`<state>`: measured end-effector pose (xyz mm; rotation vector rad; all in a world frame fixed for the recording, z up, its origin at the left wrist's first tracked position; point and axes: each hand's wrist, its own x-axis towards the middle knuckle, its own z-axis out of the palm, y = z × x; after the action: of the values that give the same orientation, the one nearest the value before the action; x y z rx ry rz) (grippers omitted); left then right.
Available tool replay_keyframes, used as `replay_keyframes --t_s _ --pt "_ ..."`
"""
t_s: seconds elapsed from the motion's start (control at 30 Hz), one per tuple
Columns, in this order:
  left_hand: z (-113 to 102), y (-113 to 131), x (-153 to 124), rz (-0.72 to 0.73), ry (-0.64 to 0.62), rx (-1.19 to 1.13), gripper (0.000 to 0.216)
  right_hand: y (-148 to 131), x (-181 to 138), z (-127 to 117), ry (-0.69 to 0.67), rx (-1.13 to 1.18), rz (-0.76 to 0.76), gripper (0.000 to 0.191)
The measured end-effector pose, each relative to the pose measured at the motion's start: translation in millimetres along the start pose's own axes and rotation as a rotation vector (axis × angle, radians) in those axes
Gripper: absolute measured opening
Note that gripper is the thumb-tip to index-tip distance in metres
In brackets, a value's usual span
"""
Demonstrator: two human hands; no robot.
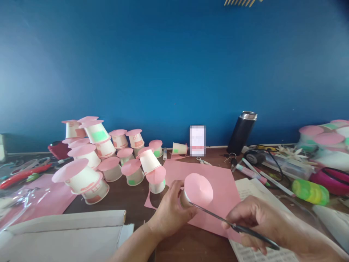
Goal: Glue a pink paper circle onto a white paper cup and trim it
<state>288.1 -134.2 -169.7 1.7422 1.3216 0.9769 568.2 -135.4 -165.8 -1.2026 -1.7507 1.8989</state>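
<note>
My left hand is wrapped round a paper cup, steadying it over the pink sheet. A round pink paper disc covers the cup's top and hides most of the cup. In my right hand are black-handled scissors, seen edge-on. Their thin blade tip reaches the disc's lower edge, near my left thumb; whether it touches I cannot tell. Under the cup lies a large pink paper sheet. To the left, several cups with pink disc tops, such as the front stacked cup, stand stacked and singly.
A black flask leans against the blue wall. One cup lies sideways near a white phone-shaped blurred card. Markers, a yellow-green bottle and printed paper lie right. A white box sits front left.
</note>
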Motion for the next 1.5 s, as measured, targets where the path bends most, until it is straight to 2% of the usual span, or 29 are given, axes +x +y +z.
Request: replay_keyframes --t_s 0.33,0.63,1.5 --pt "0.6 -0.6 -0.1 0.011 0.029 -0.029 0.05 3.2 1.8 -2.4 -0.006 0.01 -0.003 0.034" --pt "2.6 -3.8 0.1 0.024 0.045 -0.016 0.051 -5.3 -0.6 0.7 0.012 0.023 0.036 0.032" --pt "3.5 -7.2 1.3 -0.006 0.039 -0.023 0.054 -0.6 -0.2 -0.1 0.022 0.04 -0.012 0.026"
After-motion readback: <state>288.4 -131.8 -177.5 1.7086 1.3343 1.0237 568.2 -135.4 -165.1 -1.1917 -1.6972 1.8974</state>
